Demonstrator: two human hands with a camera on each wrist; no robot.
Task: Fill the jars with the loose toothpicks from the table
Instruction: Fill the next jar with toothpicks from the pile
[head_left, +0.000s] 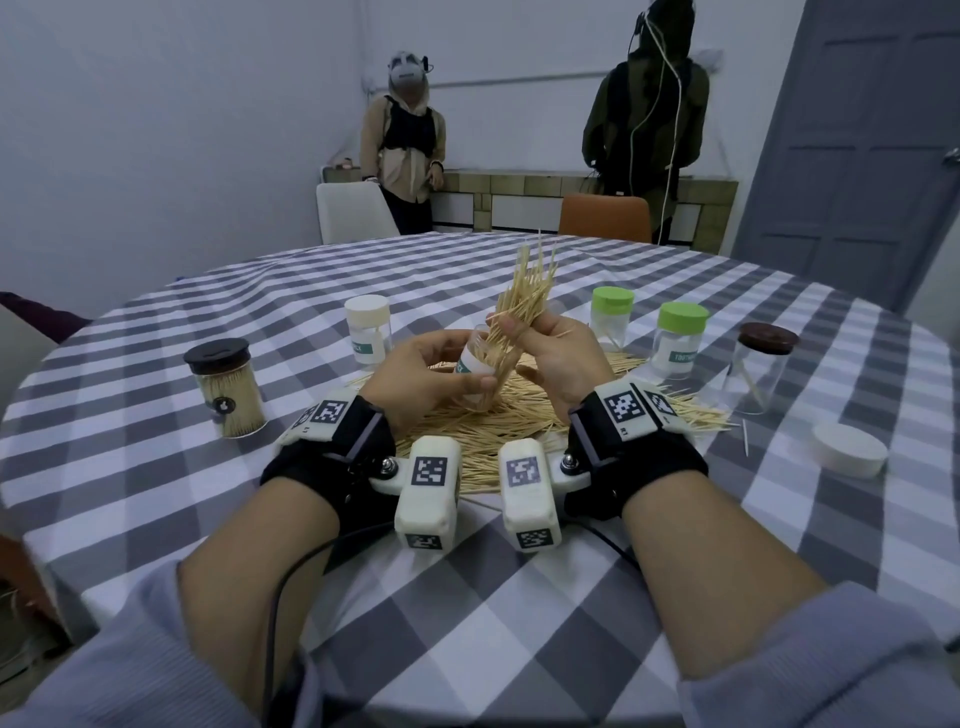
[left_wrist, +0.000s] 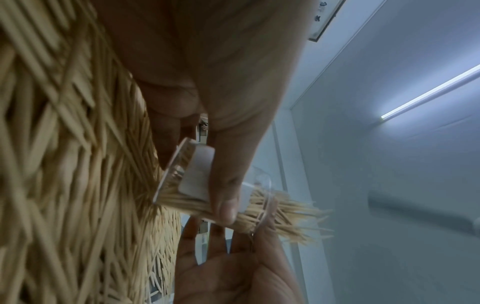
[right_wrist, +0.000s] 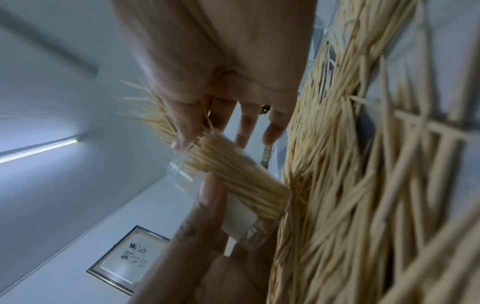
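Here, left hand (head_left: 426, 374) grip round jar (head_left: 475, 364), right hand (head_left: 556, 358) pinching toothpicks (head_left: 524, 291).

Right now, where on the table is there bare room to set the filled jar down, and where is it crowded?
Bare checked cloth lies left of the toothpick pile, in front of the black-lidded jar, and along the near edge between the forearms. Crowded: the pile under both hands, and the right side, with two green-lidded jars, the brown-lidded jar and a loose white lid.

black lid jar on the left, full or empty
Full. The black-lidded jar standing upright on the checked tablecloth is packed with toothpicks almost up to its lid, which is on.
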